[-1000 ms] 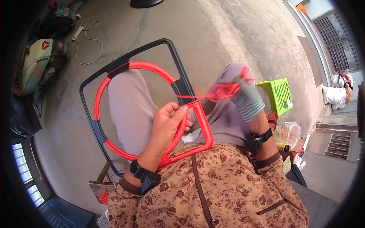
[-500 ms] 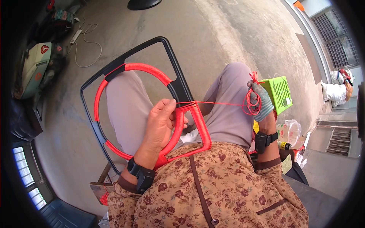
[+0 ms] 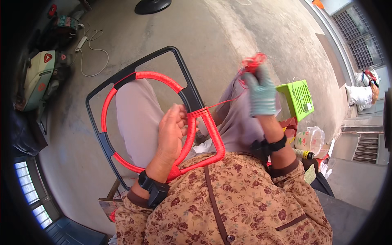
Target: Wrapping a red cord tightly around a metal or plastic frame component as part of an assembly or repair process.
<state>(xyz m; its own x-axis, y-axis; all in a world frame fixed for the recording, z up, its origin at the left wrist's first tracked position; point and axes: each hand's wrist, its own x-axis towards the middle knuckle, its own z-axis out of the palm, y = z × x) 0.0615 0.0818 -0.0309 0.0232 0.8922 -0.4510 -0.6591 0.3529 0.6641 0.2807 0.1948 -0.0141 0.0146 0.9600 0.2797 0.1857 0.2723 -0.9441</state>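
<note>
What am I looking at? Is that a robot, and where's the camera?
No robot here! These are a person's own hands, seen by a camera on the head looking down. Its very wide lens makes straight edges look bent. Over the person's legs is a black frame with a ring, partly wrapped in red cord. The bare left hand is at the ring, fingers reaching behind it. The right hand wears a striped glove and holds a blurry bundle of cord, which stretches back to the frame.
</note>
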